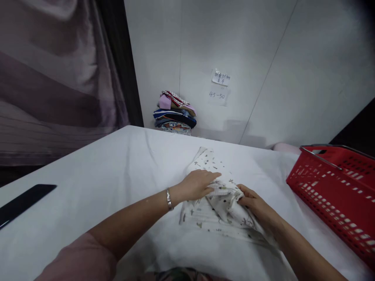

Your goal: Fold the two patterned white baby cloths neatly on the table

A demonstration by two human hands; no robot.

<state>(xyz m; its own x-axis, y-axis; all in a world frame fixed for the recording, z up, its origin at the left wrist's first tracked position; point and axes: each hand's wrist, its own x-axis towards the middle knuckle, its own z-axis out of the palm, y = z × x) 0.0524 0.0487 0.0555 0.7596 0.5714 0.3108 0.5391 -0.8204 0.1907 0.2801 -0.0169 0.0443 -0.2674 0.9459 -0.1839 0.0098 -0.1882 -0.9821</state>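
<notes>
A white garment (205,214) with small green and brown printed motifs lies crumpled on the white-covered table, partly folded over itself. My left hand (199,184) rests on its upper part with fingers stretched out and the thumb apart; a silver bracelet circles that wrist. At the garment's right side, my right hand (249,200) pinches a bunched edge between thumb and fingers. The garment's exact kind is hard to make out because of the folds.
A red plastic basket (328,191) with a metal handle stands on the table at the right. A dark flat object (26,203) lies at the left. Beyond the far edge is a stack of folded clothes (175,113) against the wall, near handwritten paper signs (221,78).
</notes>
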